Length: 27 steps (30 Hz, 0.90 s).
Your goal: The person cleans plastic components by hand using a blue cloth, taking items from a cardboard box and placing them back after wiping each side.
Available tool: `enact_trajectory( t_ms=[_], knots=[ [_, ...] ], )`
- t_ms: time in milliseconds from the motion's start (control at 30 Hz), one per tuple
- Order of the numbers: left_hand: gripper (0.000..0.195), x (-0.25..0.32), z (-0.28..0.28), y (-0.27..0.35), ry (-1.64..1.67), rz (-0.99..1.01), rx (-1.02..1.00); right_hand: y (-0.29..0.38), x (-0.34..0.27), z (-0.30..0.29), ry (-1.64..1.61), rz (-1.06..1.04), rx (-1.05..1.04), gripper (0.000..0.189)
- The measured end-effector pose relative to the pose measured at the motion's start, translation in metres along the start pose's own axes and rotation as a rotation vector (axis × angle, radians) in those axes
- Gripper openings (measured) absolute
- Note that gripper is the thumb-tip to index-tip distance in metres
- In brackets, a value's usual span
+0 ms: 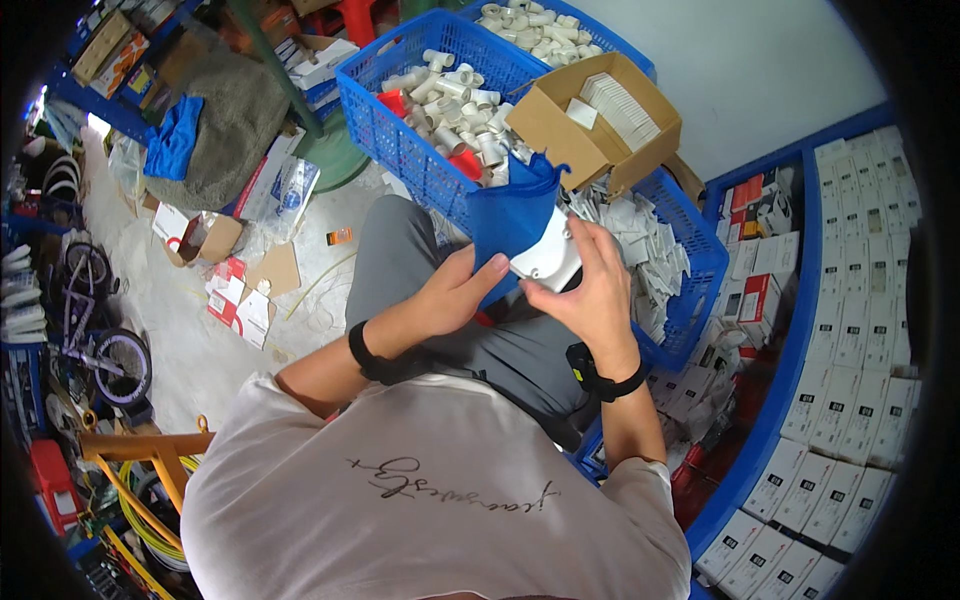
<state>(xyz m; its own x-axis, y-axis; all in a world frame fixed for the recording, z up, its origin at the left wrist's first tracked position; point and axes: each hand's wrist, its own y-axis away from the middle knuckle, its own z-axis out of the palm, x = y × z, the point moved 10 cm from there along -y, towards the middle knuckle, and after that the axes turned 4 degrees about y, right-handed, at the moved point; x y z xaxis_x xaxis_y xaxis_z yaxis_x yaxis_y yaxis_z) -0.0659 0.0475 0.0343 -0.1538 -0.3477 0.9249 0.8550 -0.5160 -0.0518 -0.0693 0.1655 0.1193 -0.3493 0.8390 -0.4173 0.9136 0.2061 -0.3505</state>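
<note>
Above my lap, my right hand [596,281] grips a white plastic part [553,255] by its edges, thumb below and fingers along the far side. Round recesses like screw holes show near its corners. A blue cloth [510,217] drapes over the part's left side. My left hand [463,283] pinches this cloth, its thumb lying near the white part. The cloth hides some of the part. Just beyond the hands stands an open cardboard box [559,142], with a row of thin white plates [619,109] inside.
A blue plastic crate [405,161] of white pipe fittings stands ahead. On the right, another blue crate [701,289] carries loose white pieces [652,247]. Stacked white boxes [840,405] fill a blue shelf. Opened cartons [202,236] and a small bicycle [94,330] are at left.
</note>
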Motion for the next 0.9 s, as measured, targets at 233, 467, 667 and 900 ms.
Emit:
enact_trajectory(
  t_ms=[233,467,667,900],
  knots=[
    [0.038,0.003,-0.006,-0.002,0.118,-0.140,0.024,0.005,-0.008,0.004,-0.078,0.003,-0.006,0.072],
    [0.048,0.017,-0.045,0.004,0.248,-0.080,0.213,0.003,0.031,-0.015,-0.207,0.052,0.124,0.079],
    [0.049,0.019,-0.042,0.006,0.329,-0.036,0.194,0.007,0.025,-0.005,-0.348,0.002,0.104,0.082],
    [0.043,0.009,-0.005,-0.001,0.238,-0.107,0.128,0.008,-0.004,0.005,-0.222,-0.050,-0.026,0.087]
  ],
)
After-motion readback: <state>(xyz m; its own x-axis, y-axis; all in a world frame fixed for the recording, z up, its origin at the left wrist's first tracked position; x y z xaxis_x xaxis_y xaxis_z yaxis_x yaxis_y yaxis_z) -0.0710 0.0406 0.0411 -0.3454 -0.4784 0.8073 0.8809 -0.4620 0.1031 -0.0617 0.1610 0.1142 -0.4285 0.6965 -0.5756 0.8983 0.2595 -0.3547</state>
